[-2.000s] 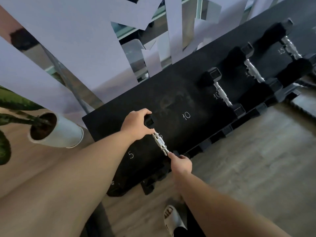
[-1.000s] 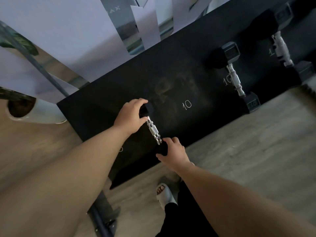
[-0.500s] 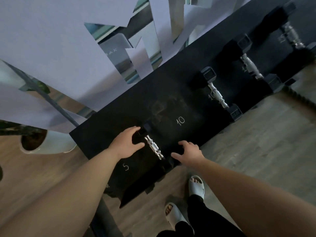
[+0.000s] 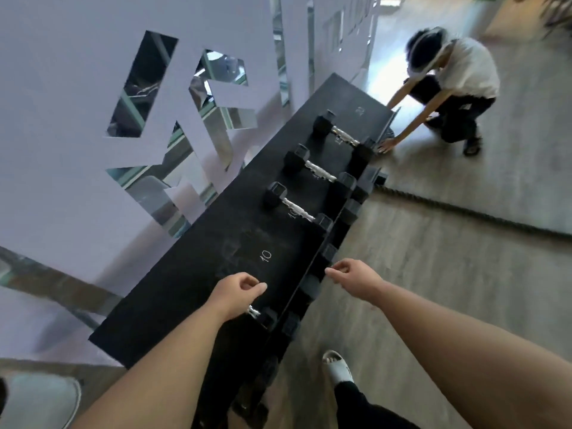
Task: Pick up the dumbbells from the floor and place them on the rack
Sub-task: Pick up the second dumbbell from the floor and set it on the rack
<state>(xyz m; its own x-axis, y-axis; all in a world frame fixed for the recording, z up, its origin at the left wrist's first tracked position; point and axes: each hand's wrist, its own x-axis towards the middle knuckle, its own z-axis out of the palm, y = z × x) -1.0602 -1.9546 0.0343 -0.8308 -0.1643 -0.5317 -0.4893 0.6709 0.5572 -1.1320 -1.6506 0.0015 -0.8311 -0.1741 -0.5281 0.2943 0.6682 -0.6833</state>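
Observation:
The black rack (image 4: 198, 283) slopes from lower left to upper right along the wall. A small dumbbell (image 4: 261, 315) with a chrome handle lies on its near end, mostly hidden under my left wrist. My left hand (image 4: 238, 292) hovers above it with loosely curled fingers and holds nothing. My right hand (image 4: 356, 281) hangs beyond the rack's front edge, fingers loosely curled, also holding nothing. Three larger dumbbells rest farther along the rack: the nearest dumbbell (image 4: 295, 209), the middle dumbbell (image 4: 318, 170) and the far dumbbell (image 4: 342, 134).
A person in a white shirt (image 4: 455, 85) crouches at the rack's far end, one hand on the floor. A thick rope (image 4: 464, 209) lies across the wooden floor. A white plant pot (image 4: 40, 397) stands at lower left. My sandalled foot (image 4: 337, 368) is by the rack.
Both hands have let go of the small dumbbell, which now lies on the rack, and they have lifted away. The view has swung up and shows the crouching person.

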